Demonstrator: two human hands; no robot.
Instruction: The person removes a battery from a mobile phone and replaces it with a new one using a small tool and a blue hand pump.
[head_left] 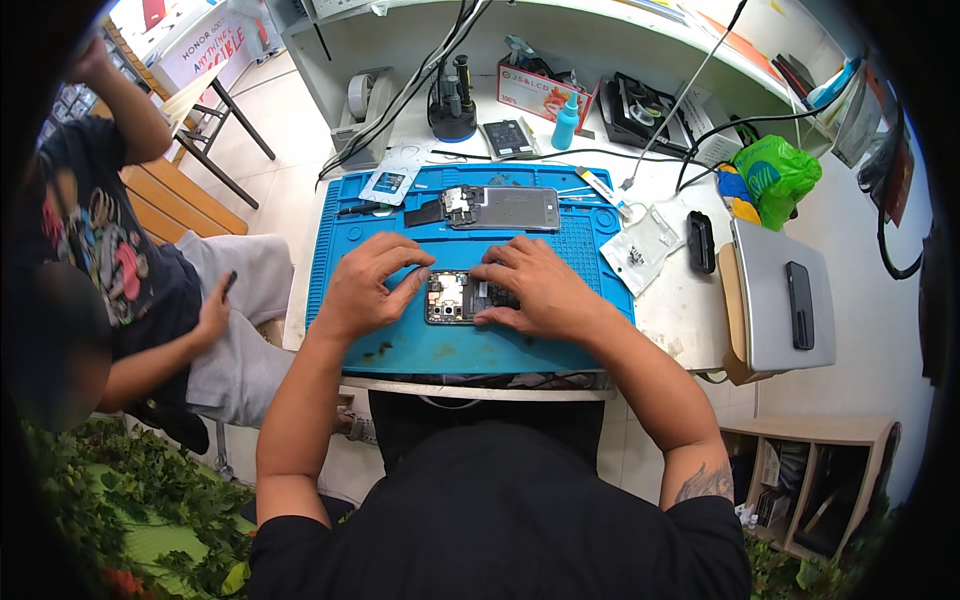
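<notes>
An opened phone lies on the blue work mat, its circuit board and cameras bare at the left end. My right hand covers the phone's right part, thumb at the near edge and fingers at the far one, gripping it. At the phone's far left corner, thumb and fingertips of my left hand come together; whatever is between them is too small to make out. Beyond both hands rests a second opened phone, grey, with a metal-covered board and a dark flap at its left.
Along the back stand a screwdriver holder, a blue bottle and a red-and-white box. A plastic bag of small parts and a laptop carrying a dark phone lie right. Left sits another person.
</notes>
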